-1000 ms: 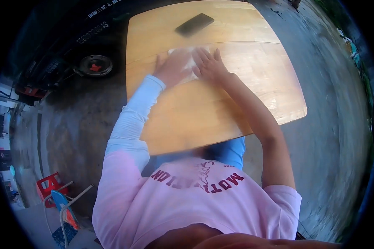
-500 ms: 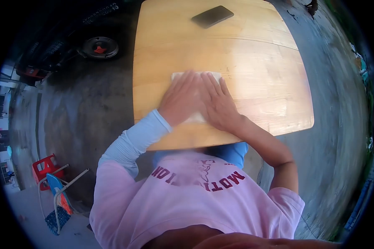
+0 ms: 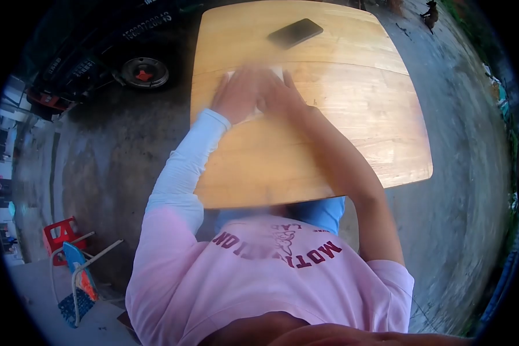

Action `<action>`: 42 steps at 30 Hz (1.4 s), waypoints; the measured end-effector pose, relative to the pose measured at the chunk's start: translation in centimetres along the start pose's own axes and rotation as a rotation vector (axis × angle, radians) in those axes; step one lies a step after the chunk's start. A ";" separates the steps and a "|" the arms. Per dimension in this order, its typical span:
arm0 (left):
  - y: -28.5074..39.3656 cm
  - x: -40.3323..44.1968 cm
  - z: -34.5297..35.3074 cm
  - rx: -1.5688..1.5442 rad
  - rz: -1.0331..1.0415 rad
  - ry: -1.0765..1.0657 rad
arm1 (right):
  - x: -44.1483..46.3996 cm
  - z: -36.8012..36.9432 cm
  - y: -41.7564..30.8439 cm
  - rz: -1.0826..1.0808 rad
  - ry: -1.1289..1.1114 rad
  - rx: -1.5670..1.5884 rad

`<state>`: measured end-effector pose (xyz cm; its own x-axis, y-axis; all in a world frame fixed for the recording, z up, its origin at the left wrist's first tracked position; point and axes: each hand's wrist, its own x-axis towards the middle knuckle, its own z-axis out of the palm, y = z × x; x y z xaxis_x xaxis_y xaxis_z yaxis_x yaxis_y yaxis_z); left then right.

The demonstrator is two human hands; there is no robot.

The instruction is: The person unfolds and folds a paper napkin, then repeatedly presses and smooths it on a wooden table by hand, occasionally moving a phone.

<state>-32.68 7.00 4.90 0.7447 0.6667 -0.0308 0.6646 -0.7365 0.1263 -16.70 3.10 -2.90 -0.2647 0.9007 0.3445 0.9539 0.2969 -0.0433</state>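
A flat white piece of cloth or paper [image 3: 254,116] lies on the wooden table [image 3: 352,147], mostly covered by both my hands. My left hand [image 3: 238,93] presses flat on its left part, fingers stretched forward and blurred by motion. Beside it, my right hand [image 3: 280,98] lies flat over the right part, its fingers also stretched out and smeared. The two hands meet or overlap near the thumbs. Only edges of the white piece show, at the top and below the palms. Farther up the table is a dark smartphone [image 3: 296,33].
Left of the table stands a dark vehicle with a wheel [image 3: 145,73]. A red stool [image 3: 62,237] and a blue chair with a metal frame [image 3: 78,265] are at lower left. A dog [image 3: 430,14] is on the concrete floor at upper right.
Both hands have slid forward and a little left across the tabletop, and the white piece has moved with them. My arms are stretched out farther. The phone remains on the table.
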 end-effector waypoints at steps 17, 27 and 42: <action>-3.6 -4.5 3.5 0.039 -0.109 0.128 | 0.2 -1.6 -4.9 -0.079 -0.023 -0.006; -5.7 -4.9 3.9 0.076 -0.147 0.166 | 2.0 0.2 -5.2 -0.131 0.071 0.066; -5.8 -8.9 4.4 0.065 -0.144 0.199 | 0.5 -0.8 -7.9 -0.150 -0.010 0.089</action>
<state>-42.92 4.86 0.03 0.6199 0.7697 0.1529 0.7700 -0.6341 0.0702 -24.30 0.99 -1.65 -0.4054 0.8471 0.3436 0.8873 0.4550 -0.0749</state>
